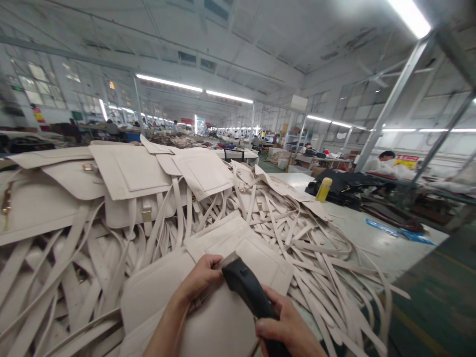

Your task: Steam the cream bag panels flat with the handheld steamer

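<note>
My right hand [288, 327] is closed around the grip of a black hand-held tool [247, 287] with a grey tip, low in the middle of the view. My left hand [199, 280] pinches the tool's tip with curled fingers. Both hands hover over a cream leather bag [178, 297] lying flat in front of me. Around it spreads a big heap of cream bags [130, 183] with flaps, gold clasps and long loose straps [297, 238].
The heap covers a white worktable [372, 238]. On its far right stand a yellow bottle [324, 189], dark bags [345, 186] and blue plastic [401, 232]. A seated person in white [381, 161] works behind. Metal posts [394, 99] rise at right; green floor lies beyond.
</note>
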`<state>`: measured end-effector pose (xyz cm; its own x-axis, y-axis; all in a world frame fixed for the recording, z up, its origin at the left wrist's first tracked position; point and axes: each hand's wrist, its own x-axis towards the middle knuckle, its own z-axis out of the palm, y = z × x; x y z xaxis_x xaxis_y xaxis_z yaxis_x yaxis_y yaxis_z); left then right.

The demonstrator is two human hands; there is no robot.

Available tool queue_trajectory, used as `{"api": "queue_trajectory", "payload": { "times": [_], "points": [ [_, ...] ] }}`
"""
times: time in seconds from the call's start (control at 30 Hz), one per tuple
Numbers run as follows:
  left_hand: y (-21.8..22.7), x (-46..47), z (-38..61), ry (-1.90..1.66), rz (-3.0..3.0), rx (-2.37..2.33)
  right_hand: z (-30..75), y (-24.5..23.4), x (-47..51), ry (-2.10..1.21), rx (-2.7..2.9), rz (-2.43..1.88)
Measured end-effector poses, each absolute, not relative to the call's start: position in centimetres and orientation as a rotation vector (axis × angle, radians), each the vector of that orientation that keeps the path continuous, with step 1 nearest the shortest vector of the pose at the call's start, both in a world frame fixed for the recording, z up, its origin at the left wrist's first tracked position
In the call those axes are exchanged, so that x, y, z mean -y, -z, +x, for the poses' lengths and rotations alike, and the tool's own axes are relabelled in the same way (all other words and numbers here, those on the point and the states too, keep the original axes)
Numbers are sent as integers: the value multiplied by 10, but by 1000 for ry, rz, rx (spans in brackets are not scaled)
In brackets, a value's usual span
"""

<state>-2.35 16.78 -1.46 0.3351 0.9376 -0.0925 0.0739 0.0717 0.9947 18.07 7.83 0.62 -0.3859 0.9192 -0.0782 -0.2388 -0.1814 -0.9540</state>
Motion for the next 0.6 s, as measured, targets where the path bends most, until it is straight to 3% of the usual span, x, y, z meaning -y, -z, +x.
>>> {"api": "queue_trajectory", "payload": {
  "times": [0.17,0.6],
  "points": [
    [24,-171,-24,-858,1374,-1098,162,4,-81,-1567,1161,-1102],
    [16,-185,-19,-725,1638,-1142,163,15,-92,-1444,1052,-1139]
  ]
}}
